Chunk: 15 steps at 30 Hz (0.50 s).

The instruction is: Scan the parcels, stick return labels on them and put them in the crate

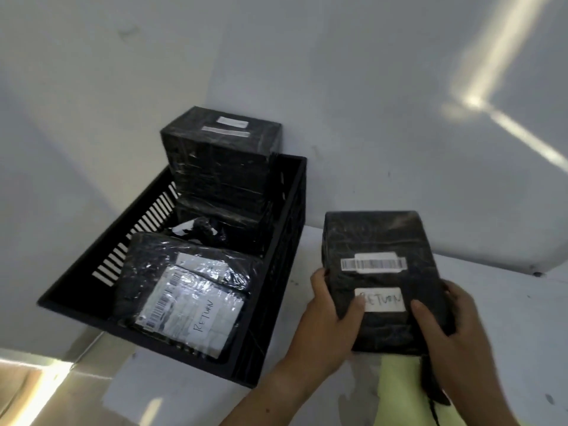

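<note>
Parcel [379, 241] between left fingers [353, 310] and right fingers [425, 316]

Black slatted plastic crate [289, 241]: far end blocked by tall stack of black film-wrapped parcels [221, 167] | near end filled by flat black labelled parcel [184, 290] | narrow free strip along left wall | white tabletop [507, 318] right of crate open beyond held black wrapped parcel [378, 241]
</note>
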Each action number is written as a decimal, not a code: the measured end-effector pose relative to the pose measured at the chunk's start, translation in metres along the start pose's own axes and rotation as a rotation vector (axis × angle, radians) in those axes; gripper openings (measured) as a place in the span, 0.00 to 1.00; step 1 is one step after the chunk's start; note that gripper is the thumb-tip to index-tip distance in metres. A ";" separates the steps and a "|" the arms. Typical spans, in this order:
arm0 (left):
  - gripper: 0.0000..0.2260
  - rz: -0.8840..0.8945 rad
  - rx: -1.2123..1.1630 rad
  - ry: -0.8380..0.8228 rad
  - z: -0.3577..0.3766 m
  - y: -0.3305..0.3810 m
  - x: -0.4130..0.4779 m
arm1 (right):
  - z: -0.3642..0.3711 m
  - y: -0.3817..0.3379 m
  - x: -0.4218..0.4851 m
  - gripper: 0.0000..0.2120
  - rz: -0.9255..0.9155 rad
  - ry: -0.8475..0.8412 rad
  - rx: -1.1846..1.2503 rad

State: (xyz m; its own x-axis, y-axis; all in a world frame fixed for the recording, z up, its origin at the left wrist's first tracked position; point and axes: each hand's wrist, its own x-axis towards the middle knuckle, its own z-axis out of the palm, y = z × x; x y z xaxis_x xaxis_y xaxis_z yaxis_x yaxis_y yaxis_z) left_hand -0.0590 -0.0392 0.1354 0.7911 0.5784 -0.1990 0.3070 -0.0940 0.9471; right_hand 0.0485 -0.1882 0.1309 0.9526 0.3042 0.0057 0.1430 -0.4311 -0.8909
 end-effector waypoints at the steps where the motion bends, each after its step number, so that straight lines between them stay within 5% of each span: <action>1: 0.22 0.055 0.003 0.022 -0.012 0.016 -0.007 | -0.005 -0.021 0.000 0.22 -0.051 0.013 0.007; 8: 0.28 0.285 0.040 0.364 -0.112 0.083 -0.045 | 0.022 -0.153 -0.008 0.23 -0.436 -0.127 0.176; 15: 0.31 0.235 -0.033 0.610 -0.197 0.075 -0.062 | 0.123 -0.211 0.001 0.26 -0.537 -0.549 0.280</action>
State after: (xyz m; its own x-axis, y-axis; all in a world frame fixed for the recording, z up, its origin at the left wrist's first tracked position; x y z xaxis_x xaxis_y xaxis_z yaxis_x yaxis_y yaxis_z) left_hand -0.1891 0.0776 0.2682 0.3899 0.9024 0.1834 0.1383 -0.2542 0.9572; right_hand -0.0137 0.0076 0.2632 0.4952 0.8133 0.3054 0.4009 0.0980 -0.9109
